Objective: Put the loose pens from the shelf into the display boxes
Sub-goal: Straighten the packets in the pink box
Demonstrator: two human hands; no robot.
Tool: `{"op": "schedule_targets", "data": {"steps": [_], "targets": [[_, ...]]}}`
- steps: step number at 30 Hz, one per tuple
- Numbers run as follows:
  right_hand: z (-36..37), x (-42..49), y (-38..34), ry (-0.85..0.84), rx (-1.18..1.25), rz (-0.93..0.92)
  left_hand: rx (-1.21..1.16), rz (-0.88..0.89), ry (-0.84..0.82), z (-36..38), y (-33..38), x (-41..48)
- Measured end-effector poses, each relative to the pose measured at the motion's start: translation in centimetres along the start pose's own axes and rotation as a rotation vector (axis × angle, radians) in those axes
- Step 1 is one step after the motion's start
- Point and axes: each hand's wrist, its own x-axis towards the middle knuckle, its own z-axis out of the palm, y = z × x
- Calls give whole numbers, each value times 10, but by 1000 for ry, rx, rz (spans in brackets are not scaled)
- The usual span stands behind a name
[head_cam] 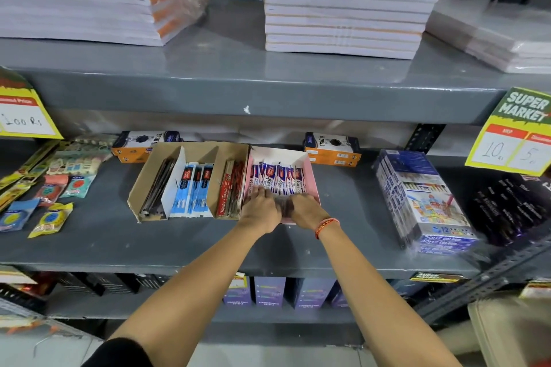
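Note:
A pink display box (311,170) stands on the grey shelf (119,235), holding several packaged pens (278,176) in blue, white and red wrappers. Both hands rest on the near ends of these pens. My left hand (260,208) lies on the left side with fingers spread over the packets. Next to it, my right hand (307,211), with an orange wrist thread, presses the right side. A blur between the hands hides whether any packet is gripped. Left of the pink box, a brown cardboard display box (140,185) holds dark pens, blue-packed pens (193,188) and red-packed pens (231,188) in compartments.
Small orange and black boxes (332,147) stand behind the display boxes. A colour-pencil pack (423,202) lies to the right, and loose packets (50,220) to the left. Paper stacks (348,0) fill the upper shelf. Price tags (518,131) hang at both edges.

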Motion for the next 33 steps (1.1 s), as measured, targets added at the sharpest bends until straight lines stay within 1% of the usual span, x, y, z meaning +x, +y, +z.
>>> {"op": "schedule_targets", "data": {"steps": [2,4,6,8,10,13,15,18,20,22,24,27,30,33], "targets": [[-2,-4,1,62,106,13,-76,66,94,-5,1,-9],[-3,-11,1,122,181,-7,-162,180,201,-11,-3,-25],[-1,-19,-1,194,210,-48,-232,308,319,-16,-11,-49],[3,-28,-9,295,205,-79,-268,390,433,-16,-28,-75],[10,-42,-24,387,170,-120,-302,371,532,-11,-54,-99],[35,-61,-54,421,139,-259,-285,195,610,-8,-101,-120],[58,-64,-75,368,114,-395,-216,105,590,-5,-133,-121],[83,-50,-101,167,44,-536,-58,52,400,-1,-166,-109],[92,-37,-113,55,-35,-553,-7,36,280,2,-175,-102],[99,-26,-122,7,-115,-540,58,35,211,5,-182,-97],[104,-19,-126,-4,-164,-508,134,32,176,6,-184,-94],[113,-12,-126,41,-197,-473,195,21,181,8,-183,-93],[121,-12,-127,78,-192,-439,229,26,207,12,-186,-94],[124,-15,-126,101,-162,-424,243,26,195,12,-185,-94]]}}
